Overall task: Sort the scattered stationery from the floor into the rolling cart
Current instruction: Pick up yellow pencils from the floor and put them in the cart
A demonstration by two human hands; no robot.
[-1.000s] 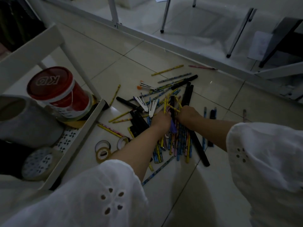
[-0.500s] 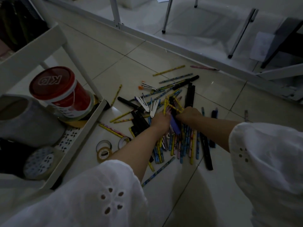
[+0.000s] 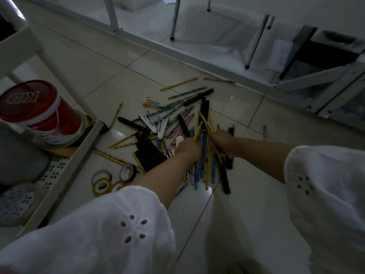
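A heap of pencils and pens lies on the tiled floor, with black markers, white clips and tape rolls around it. My left hand is down in the heap, fingers curled on a few pencils. My right hand grips a bunch of yellow pencils that stick up out of its fist. The white rolling cart stands at the left, its tray edge beside the heap.
In the cart tray sit a red-lidded tub, a grey container and a patterned tape roll. Chair and table legs stand beyond a white floor rail at the back. Loose pencils lie farther out.
Both hands have gathered pencils toward the middle; the right hand has lifted a bunch of yellow pencils slightly. The view has shifted a little.
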